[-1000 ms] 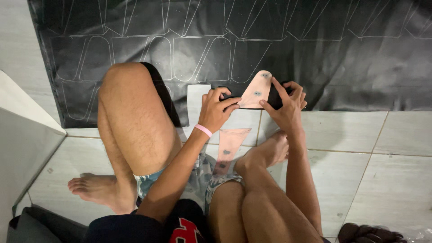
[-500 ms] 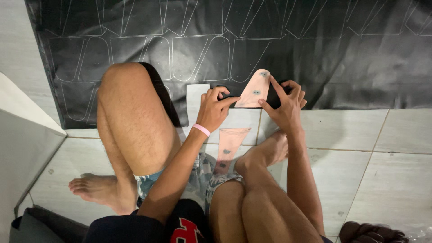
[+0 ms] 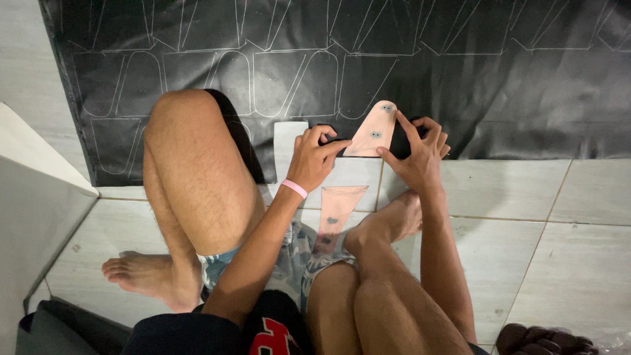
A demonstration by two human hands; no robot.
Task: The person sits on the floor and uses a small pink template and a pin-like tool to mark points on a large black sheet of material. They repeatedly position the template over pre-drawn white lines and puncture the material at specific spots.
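Sitting on the tile floor [image 3: 559, 223], pinning a pinkish template [image 3: 373, 130] down on a black sheet [image 3: 499, 85].

Starting on the left: bare foot [image 3: 141, 275] resting flat on the floor, knee [image 3: 187, 125] bent up over the sheet's near edge. Next over, left hand [image 3: 314, 158], with a pink wristband [image 3: 294, 188], curling narrow and pressing fingertips onto the template's lower left corner. Tapered template lying flat on the sheet just past the tile edge, narrow rounded end pointing away, two dark dots on it. Right hand [image 3: 415, 156] spreading wider, index finger lying along the template's right edge, thumb at its base. Lower down, a second tapered see-through pinkish piece [image 3: 334, 217] lying between the legs. White traced outlines [image 3: 282, 82] covering the sheet.
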